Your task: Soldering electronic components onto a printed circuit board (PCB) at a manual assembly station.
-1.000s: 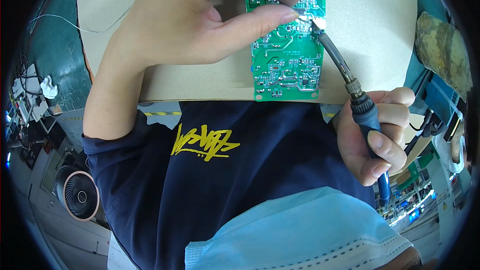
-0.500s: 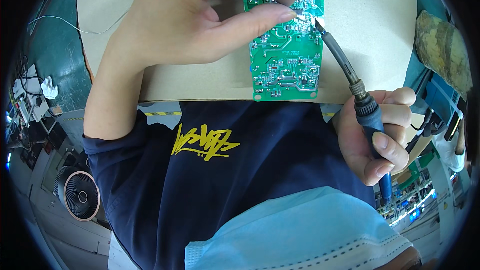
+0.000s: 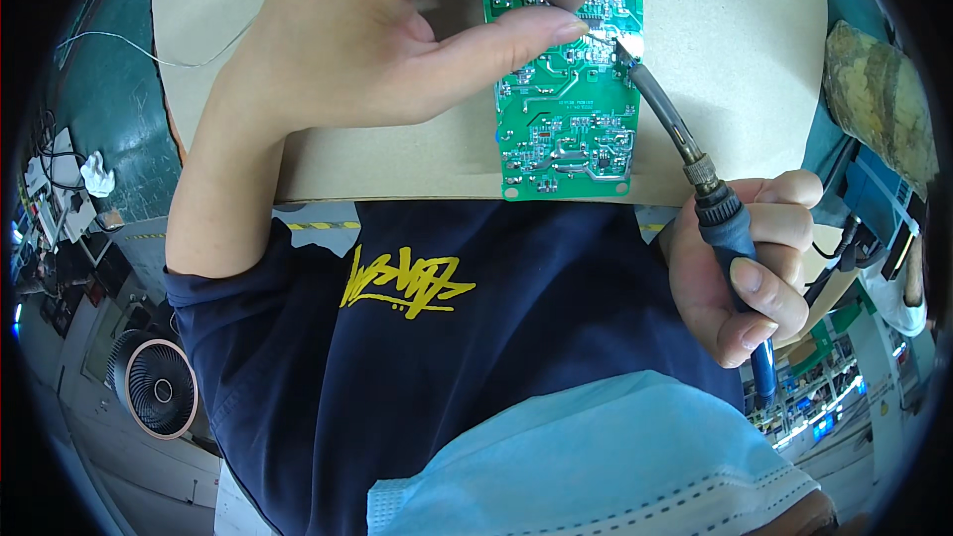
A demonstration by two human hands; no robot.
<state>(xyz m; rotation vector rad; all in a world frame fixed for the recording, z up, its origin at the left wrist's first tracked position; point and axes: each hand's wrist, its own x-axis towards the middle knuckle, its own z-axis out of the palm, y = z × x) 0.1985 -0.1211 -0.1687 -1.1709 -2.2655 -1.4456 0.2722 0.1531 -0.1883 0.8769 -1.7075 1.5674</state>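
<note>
A green circuit board [image 3: 566, 154], covered with small parts and solder joints, lies on brown board in front of me. My left hand [image 3: 338, 50] reaches over its far part, thumb and forefinger pinched on thin solder wire [image 3: 594, 37]. The wire's end shows just past the fingertips, against the board. Wrapped round the blue handle of a soldering iron [image 3: 677, 124] is my right hand [image 3: 779, 228], at the board's near right. The iron slants up and left, its tip at the board's right side, close to the wire end. Whether tip and wire touch is too small to tell.
Brown board [image 3: 735, 30] covers the green bench [image 3: 109, 99]. At the left are a crumpled white wad [image 3: 97, 175] and cables. To the right lies a brown-stained, rounded piece [image 3: 879, 99] beside a blue box [image 3: 884, 189]. A fan [image 3: 162, 389] stands lower left.
The soldering iron's tip has shifted slightly left on the circuit board, and my right hand has moved a little the same way. My left hand has stayed almost still.
</note>
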